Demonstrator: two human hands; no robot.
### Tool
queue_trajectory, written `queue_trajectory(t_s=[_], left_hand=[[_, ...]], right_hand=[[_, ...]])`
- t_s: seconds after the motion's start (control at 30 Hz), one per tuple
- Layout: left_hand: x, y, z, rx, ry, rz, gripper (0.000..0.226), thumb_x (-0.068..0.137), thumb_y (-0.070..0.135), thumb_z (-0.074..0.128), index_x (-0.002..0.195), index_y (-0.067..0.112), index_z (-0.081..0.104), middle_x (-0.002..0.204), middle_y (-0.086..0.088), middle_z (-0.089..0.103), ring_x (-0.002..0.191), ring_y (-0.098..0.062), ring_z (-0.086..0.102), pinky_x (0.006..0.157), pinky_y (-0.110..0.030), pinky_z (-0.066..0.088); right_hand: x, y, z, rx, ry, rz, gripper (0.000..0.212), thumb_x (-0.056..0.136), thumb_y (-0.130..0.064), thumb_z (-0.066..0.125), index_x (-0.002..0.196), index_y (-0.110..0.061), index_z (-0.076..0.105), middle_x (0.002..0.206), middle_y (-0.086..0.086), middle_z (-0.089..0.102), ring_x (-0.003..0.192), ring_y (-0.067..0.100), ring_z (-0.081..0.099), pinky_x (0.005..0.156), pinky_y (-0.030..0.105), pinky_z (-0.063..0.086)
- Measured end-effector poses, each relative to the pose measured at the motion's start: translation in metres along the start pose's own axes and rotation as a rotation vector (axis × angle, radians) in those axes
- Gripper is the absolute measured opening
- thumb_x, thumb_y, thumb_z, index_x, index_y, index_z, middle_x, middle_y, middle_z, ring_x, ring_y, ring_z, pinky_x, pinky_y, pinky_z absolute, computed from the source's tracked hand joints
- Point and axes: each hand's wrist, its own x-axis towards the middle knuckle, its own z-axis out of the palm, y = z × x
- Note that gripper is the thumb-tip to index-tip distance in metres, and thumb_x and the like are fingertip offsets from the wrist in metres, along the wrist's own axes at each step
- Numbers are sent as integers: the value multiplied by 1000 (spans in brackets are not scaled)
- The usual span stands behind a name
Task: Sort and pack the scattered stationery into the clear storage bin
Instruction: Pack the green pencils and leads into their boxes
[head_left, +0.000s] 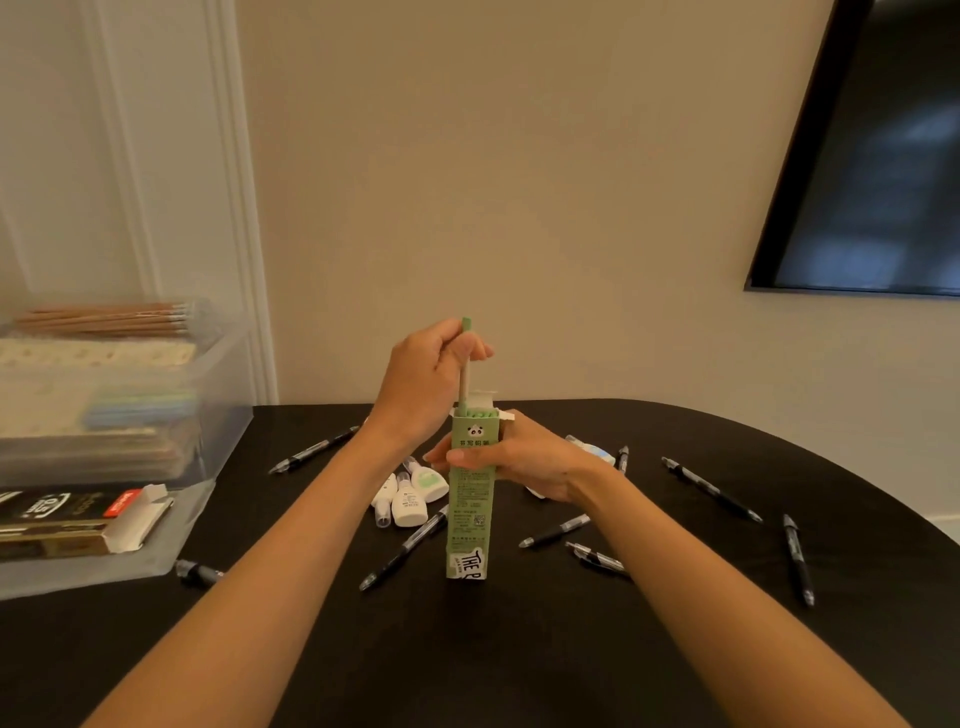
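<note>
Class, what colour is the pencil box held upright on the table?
The pencil box is light green, with a panda printed near its top; head view.

A dark table (493, 654) with a curved right edge fills the lower frame, its far edge against a plain beige wall (519, 182). High on the right hangs a black-framed dark screen (878, 171). White panelled moulding (156, 156) rises beyond the far-left corner.

clear bin (228, 374) far left: blurred, cut by left edge, contents unclear. pencil (464, 387) lower end hidden inside green box (470, 499). white item (592, 448) behind right hand (524, 462) mostly hidden.
</note>
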Motion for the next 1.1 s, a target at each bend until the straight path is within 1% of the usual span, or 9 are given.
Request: queue_trajectory(t_s=[0.13,0.4,0.53,0.6,0.67,0.73,0.87,1.0,1.1], left_hand=[[4,3,-1,146,-36,-11,28,100,14,37,78,15,54,91,0,65,89,-12,57,77,-17,38],[11,1,0,249,54,-139,38,101,17,33,86,2,65,90,1,60,88,-9,49,76,-19,32],[11,-1,-4,140,-27,-116,34,100,19,38,79,10,62,102,-5,67,101,-15,57,88,-26,41],[2,-10,-1,153,-86,-98,32,99,20,39,82,8,63,115,-7,63,112,-16,53,92,-27,39],[-11,-22,2,141,-175,-108,30,99,18,39,83,8,62,122,-5,57,117,-17,49,92,-27,39],[-21,-28,2,5,-238,-161,26,98,20,39,83,15,60,121,0,57,111,-17,55,85,-23,46],[-23,-17,0,-243,-156,-232,28,89,46,38,104,30,57,110,13,62,101,-6,58,84,-24,48],[-16,-11,4,-271,-173,-370,22,96,24,47,117,24,53,105,1,68,94,-12,63,73,-21,48],[-21,-14,7,-336,-217,-506,38,97,29,44,134,28,38,127,-1,53,111,-20,56,89,-33,46]], right_hand=[[-2,-1,1,34,9,-31,14,87,-6,60,98,-13,65,99,1,71,98,12,67,92,32,50],[2,-5,6,-172,44,-38,12,86,-14,65,97,-18,64,105,5,70,97,15,66,85,31,55],[4,-7,1,-208,111,-51,23,80,-12,71,102,-6,64,103,9,70,100,20,66,89,36,53],[3,-4,3,-137,146,-83,18,80,-6,70,96,-13,65,95,2,71,94,14,67,87,30,52],[1,1,6,-69,153,-83,18,82,-4,67,92,-18,64,89,-6,70,89,7,66,83,24,50],[-1,7,9,-63,110,-53,18,84,-6,65,96,-20,63,94,-7,68,96,11,65,89,28,50],[-3,9,11,-91,49,-13,16,86,-11,63,95,-24,61,96,-6,68,101,14,64,94,33,47],[-3,7,11,-93,26,-10,15,86,-9,63,95,-21,62,97,-3,68,103,18,63,94,33,48],[-4,10,9,-92,45,-19,20,86,-10,64,97,-26,61,99,-7,67,105,18,63,97,39,47]])
